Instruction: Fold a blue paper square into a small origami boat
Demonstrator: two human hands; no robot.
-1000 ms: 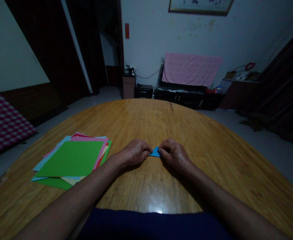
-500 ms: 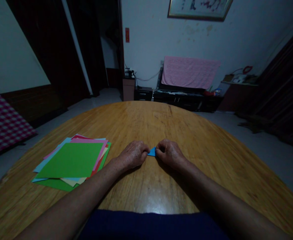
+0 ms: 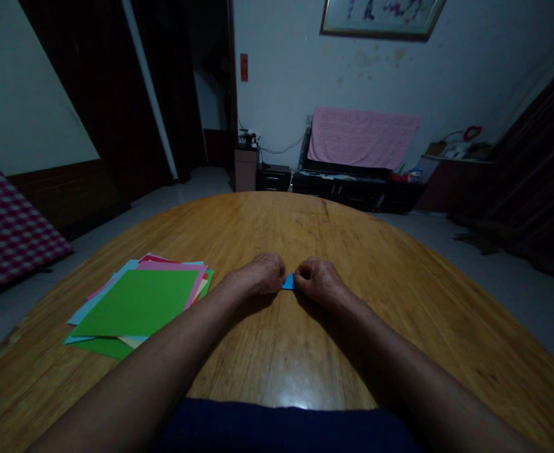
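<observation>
Two bare forearms reach in from the bottom corners of the frame and meet near the centre of a rounded wooden worktop (image 3: 277, 220). The left hand (image 3: 258, 275) and the right hand (image 3: 318, 282) are both curled nearly closed, knuckles up, with the fingertips turned toward each other. Between them, touching both, is a small piece of blue folded paper (image 3: 288, 282). The fingers cover most of it, leaving only a narrow blue patch showing, so its full shape is hidden. The hands appear to pinch it from either side, though how firmly cannot be told.

To the left of the hands, just beside the left forearm, a loose stack of square origami paper (image 3: 138, 302) lies on the worktop. A green sheet sits on top, with pink, red, pale blue and cream edges fanned out beneath it.

Dark navy clothing (image 3: 281, 428) runs along the bottom edge. Beyond the worktop, at upper centre, a pink towel (image 3: 362, 137) is draped over a low black cabinet (image 3: 338, 185) against a stained white wall (image 3: 470, 75). A framed picture (image 3: 381, 16) hangs at the top edge, and a magenta-and-white checked cloth (image 3: 7, 226) sits at the far left.
</observation>
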